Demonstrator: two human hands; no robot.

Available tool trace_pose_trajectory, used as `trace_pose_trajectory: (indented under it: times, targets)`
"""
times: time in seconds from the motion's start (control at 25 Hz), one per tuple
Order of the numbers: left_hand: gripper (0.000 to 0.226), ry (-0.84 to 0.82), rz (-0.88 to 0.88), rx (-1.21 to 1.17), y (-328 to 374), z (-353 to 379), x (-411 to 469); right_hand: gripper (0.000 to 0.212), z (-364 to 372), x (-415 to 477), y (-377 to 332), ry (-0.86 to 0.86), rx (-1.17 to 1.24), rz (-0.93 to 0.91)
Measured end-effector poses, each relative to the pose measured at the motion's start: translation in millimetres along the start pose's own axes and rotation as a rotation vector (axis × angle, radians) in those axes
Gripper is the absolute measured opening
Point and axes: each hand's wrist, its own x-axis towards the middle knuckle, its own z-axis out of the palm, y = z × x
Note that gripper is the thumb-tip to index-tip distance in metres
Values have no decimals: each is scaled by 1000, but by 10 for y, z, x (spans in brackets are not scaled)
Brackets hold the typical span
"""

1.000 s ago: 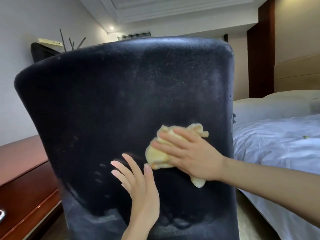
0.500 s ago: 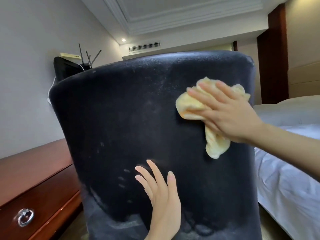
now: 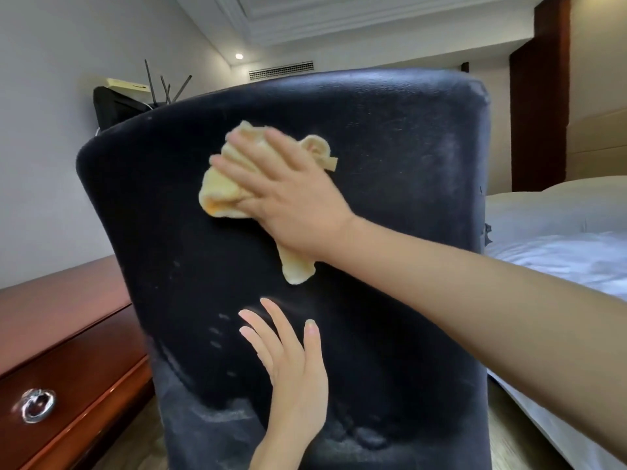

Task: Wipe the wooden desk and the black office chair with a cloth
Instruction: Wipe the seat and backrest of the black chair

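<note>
The back of the black office chair (image 3: 390, 171) fills the middle of the view, its leather scuffed and dusty low down. My right hand (image 3: 285, 195) presses a crumpled yellow cloth (image 3: 220, 191) flat against the upper left part of the backrest; a tail of the cloth hangs below my wrist. My left hand (image 3: 291, 371) rests lower on the backrest with its fingers spread and nothing in it. The reddish wooden desk (image 3: 57, 337) stands at the left, with a drawer and a metal ring pull.
A bed with white sheets (image 3: 559, 266) and a pillow lies close on the right. Behind the chair at the left stand a dark screen (image 3: 112, 103) and a router with antennas. Pale wooden floor shows beside the chair's base.
My right hand has slid the cloth from the backrest's upper right toward its upper left. A second ago it was low at the centre. My left hand has stayed in place.
</note>
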Motion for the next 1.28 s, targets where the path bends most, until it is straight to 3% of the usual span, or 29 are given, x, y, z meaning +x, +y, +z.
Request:
trace_pose_trajectory:
  times: [0.12, 0.2, 0.28, 0.44, 0.6, 0.68, 0.8, 0.96, 1.04, 1.12, 1.28]
  targets:
    - [61, -17, 12, 73, -83, -63, 50, 41, 21, -161, 44, -64, -40, -132]
    - [61, -73, 26, 136, -113, -84, 60, 41, 17, -329, 168, -73, -29, -135]
    - [61, -80, 4, 57, -89, -106, 49, 40, 11, -574, 315, -49, -15, -109]
    - [63, -95, -34, -4, -8, -135, 16, 33, -39, -1153, 735, 87, -52, 27]
    - [62, -117, 12, 52, -27, -162, -6, 35, 0, -1649, 991, 146, 41, 345]
    - [64, -110, 58, 106, -53, -178, -43, 37, 68, -1751, 830, 151, 162, 463]
    - [66, -92, 106, 163, -112, -293, -51, 34, 184, -1752, 341, 172, 267, 488]
    - [45, 158, 256, 190, -307, -665, 127, 29, 304, -1602, -243, 205, 263, 545]
    - [47, 299, 164, 217, -497, -899, 363, 30, 336, -1476, -411, 222, 301, 633]
    - [54, 361, -97, 172, -695, -1136, 642, 32, 345, -1350, -533, 237, 318, 703]
    - [57, 176, -520, -383, -942, -1484, 929, 32, 370, -1124, -729, 264, 312, 724]
